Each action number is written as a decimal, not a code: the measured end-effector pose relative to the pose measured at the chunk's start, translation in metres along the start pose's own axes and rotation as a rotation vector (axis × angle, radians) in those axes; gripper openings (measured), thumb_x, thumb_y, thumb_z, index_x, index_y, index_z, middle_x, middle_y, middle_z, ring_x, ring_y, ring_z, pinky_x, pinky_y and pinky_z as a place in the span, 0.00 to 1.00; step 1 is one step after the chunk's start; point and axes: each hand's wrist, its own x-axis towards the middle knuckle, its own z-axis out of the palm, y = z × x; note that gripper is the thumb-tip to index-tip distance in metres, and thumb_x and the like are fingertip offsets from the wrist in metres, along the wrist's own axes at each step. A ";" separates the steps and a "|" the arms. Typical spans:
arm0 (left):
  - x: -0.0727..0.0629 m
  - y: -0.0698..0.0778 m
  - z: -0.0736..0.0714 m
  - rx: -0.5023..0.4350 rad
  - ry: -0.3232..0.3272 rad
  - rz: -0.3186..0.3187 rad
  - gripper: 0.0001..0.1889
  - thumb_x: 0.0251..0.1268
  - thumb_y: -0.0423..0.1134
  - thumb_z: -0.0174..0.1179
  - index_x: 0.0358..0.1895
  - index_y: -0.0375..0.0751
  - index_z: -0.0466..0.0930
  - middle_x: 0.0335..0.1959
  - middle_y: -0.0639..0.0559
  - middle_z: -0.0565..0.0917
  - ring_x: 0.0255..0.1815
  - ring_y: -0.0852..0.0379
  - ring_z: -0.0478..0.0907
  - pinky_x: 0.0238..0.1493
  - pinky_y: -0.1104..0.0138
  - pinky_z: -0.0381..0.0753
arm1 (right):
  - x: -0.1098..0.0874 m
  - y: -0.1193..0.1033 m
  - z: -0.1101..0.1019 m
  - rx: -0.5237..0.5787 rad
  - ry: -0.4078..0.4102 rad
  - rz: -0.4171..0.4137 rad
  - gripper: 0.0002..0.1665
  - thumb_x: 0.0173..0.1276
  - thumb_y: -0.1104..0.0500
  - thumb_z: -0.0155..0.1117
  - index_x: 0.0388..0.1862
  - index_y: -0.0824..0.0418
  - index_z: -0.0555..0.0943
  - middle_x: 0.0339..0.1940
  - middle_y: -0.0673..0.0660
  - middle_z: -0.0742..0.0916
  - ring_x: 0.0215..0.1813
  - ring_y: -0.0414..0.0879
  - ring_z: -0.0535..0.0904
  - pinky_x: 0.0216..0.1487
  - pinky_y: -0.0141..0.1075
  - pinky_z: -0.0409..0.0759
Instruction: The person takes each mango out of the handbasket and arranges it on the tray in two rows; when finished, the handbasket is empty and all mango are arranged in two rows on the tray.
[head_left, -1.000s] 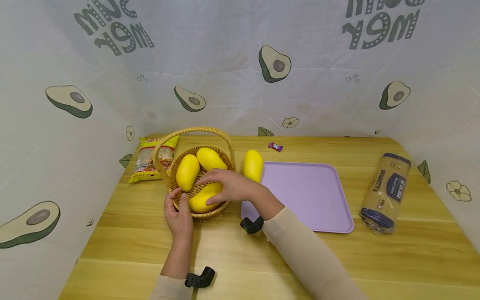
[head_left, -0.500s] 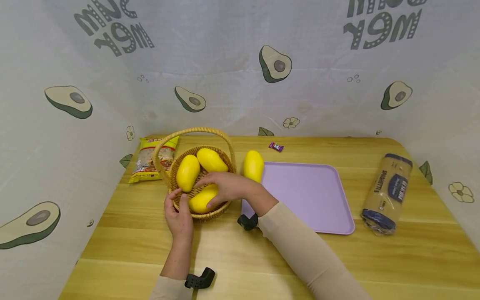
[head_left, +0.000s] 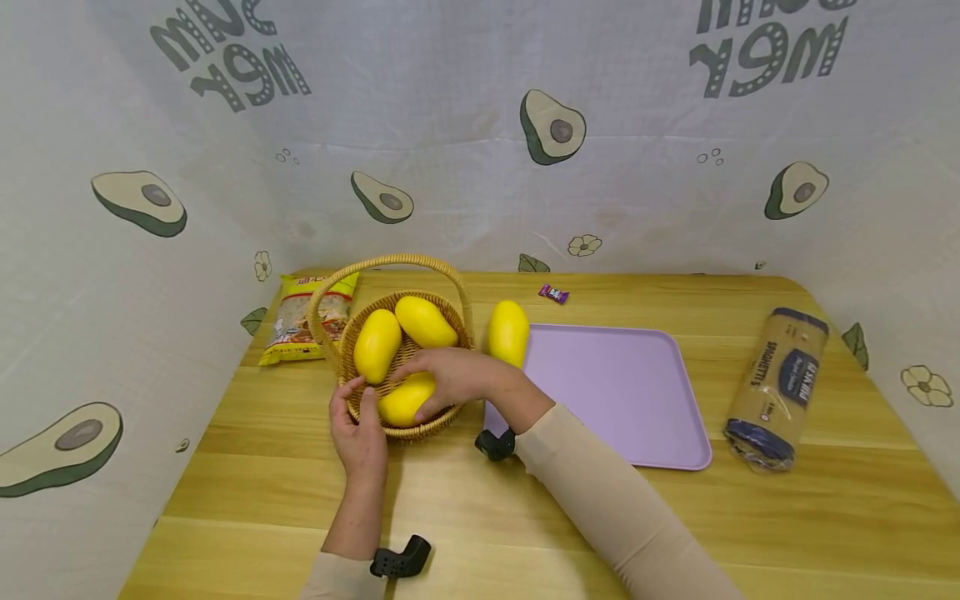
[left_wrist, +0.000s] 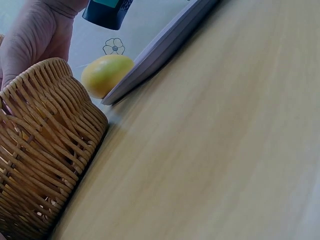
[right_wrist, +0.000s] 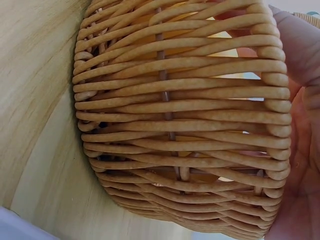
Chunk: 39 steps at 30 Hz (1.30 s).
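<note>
A yellow mango (head_left: 406, 400) in a wicker basket (head_left: 442, 417) is gripped by the right hand (head_left: 450, 375); the basket's rim is pinched by the left hand (head_left: 360, 429).

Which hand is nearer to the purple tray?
Right. The right hand rests on a mango in the basket, just left of the purple tray; the left hand holds the basket's far-left rim.

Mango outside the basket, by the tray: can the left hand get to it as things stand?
Probably not directly. The left hand sits at the basket near rim; basket, handle and right hand lie between it and the mango. It would have to go around.
</note>
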 end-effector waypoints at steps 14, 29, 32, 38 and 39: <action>0.000 0.000 -0.001 -0.007 -0.010 -0.020 0.15 0.73 0.36 0.55 0.56 0.32 0.76 0.79 0.43 0.65 0.85 0.44 0.47 0.85 0.49 0.42 | 0.001 -0.001 0.000 -0.071 -0.007 -0.020 0.36 0.61 0.53 0.79 0.69 0.50 0.79 0.70 0.52 0.81 0.72 0.47 0.74 0.75 0.42 0.71; 0.000 -0.001 -0.001 -0.005 -0.014 -0.024 0.15 0.74 0.37 0.55 0.57 0.32 0.76 0.80 0.42 0.64 0.85 0.43 0.46 0.85 0.48 0.41 | 0.000 -0.003 0.001 -0.123 -0.011 -0.004 0.33 0.63 0.52 0.77 0.68 0.49 0.80 0.68 0.50 0.82 0.70 0.46 0.76 0.74 0.41 0.72; 0.001 -0.001 -0.001 -0.003 -0.014 -0.024 0.15 0.74 0.37 0.55 0.57 0.32 0.76 0.80 0.43 0.64 0.85 0.44 0.46 0.85 0.48 0.42 | 0.001 -0.003 0.001 -0.125 -0.004 -0.007 0.33 0.63 0.52 0.77 0.68 0.49 0.80 0.68 0.50 0.82 0.71 0.46 0.76 0.74 0.40 0.72; 0.001 -0.001 0.000 -0.007 -0.016 -0.020 0.15 0.74 0.36 0.55 0.57 0.31 0.76 0.79 0.45 0.64 0.85 0.45 0.47 0.85 0.49 0.42 | 0.000 -0.001 0.000 -0.066 0.061 -0.032 0.32 0.63 0.51 0.77 0.67 0.50 0.81 0.67 0.50 0.83 0.70 0.45 0.76 0.74 0.41 0.72; 0.001 -0.001 0.000 -0.006 -0.015 -0.021 0.15 0.74 0.37 0.55 0.57 0.32 0.76 0.79 0.45 0.65 0.85 0.45 0.47 0.85 0.49 0.42 | -0.001 -0.001 0.000 -0.056 0.077 -0.035 0.32 0.63 0.51 0.77 0.66 0.50 0.81 0.67 0.50 0.83 0.70 0.45 0.76 0.74 0.41 0.72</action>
